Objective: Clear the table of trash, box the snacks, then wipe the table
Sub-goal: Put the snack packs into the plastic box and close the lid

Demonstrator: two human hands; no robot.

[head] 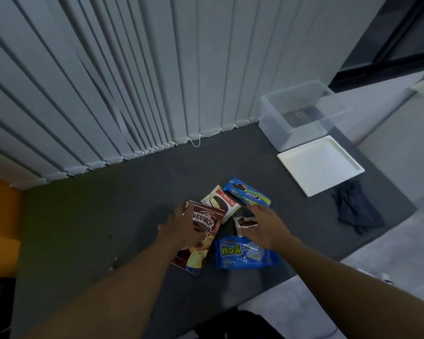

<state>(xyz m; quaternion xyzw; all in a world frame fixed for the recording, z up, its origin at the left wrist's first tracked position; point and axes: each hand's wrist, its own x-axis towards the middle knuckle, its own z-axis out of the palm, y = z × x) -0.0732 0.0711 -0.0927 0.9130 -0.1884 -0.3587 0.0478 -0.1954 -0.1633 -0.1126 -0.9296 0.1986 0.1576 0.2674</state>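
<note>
"KRUNCH" stands in white letters on the brown packet [206,225], its first letters hidden by the left hand [181,228] gripping it. "Choco Pie" runs along the red band of the white wrapper [222,204]. Green Thai lettering marks the blue packet [245,255] nearest the tabletop's edge. The other blue packet [247,195] is too blurred to read.
</note>
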